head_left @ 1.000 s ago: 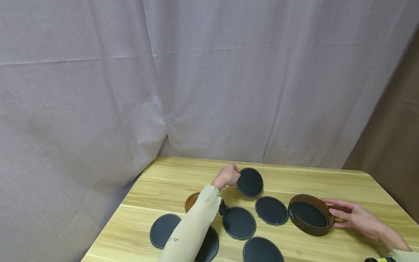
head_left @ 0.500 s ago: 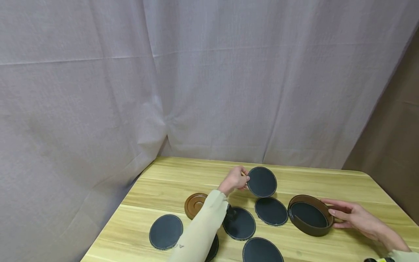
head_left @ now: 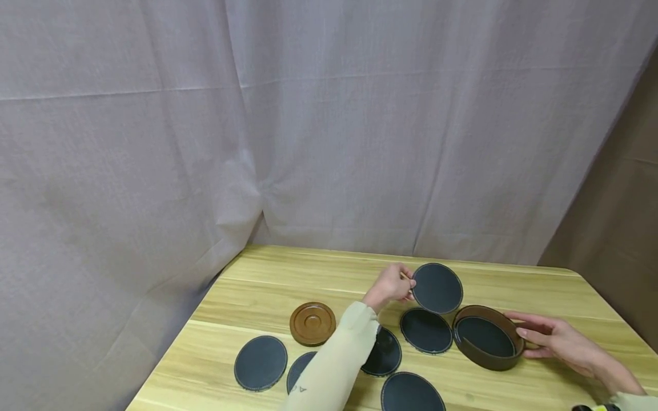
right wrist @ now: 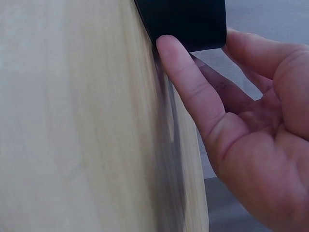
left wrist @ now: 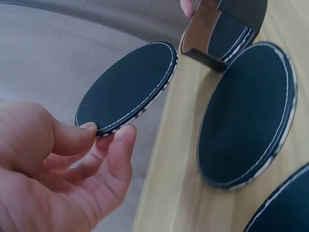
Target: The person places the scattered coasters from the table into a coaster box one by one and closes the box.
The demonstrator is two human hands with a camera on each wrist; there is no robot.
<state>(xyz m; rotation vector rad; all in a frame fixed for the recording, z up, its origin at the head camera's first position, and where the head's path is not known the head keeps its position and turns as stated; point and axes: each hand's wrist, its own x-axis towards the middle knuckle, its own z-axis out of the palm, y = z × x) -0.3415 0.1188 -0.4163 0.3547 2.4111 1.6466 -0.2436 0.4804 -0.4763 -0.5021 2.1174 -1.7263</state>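
A round black leather-look coaster with pale edge stitching (head_left: 437, 288) is tilted up near the worktop's far edge, apparently off the surface. The left hand (head_left: 392, 283) pinches its left rim between thumb and curled fingertips, leaving most of the disc free and projecting rightward. Being round, it has no long axis; its flat face is turned toward the head camera.

To its right and nearer the person stands a shallow round holder with dark outer walls and a brown lining (head_left: 493, 361), near but apart from the raised coaster. The right hand (head_left: 562, 339) holds this holder's right side, thumb and fingers only partly closed about the wall. The left hand is thus the nearer to the raised coaster, and the holder lies between that coaster and the right hand.

Inside the holder lies a black stitched disc (head_left: 485, 337). In the left wrist view the holder's wall breaks off in a wide opening, and the raised coaster's thin edge shows a patterned black-and-white band.

Just left of the holder, a black stitched coaster (head_left: 426, 331) lies flat, its face smooth and faintly glossy. Four more black coasters lie toward the near edge, two partly hidden by the left sleeve (head_left: 334, 362). Toward the worktop's left edge rests a glossy brown disc with concentric rings (head_left: 312, 323).

The worktop (head_left: 267, 271) is pale yellow with streaked wood grain; beyond its far edge hangs a creased grey cloth (head_left: 329, 142).
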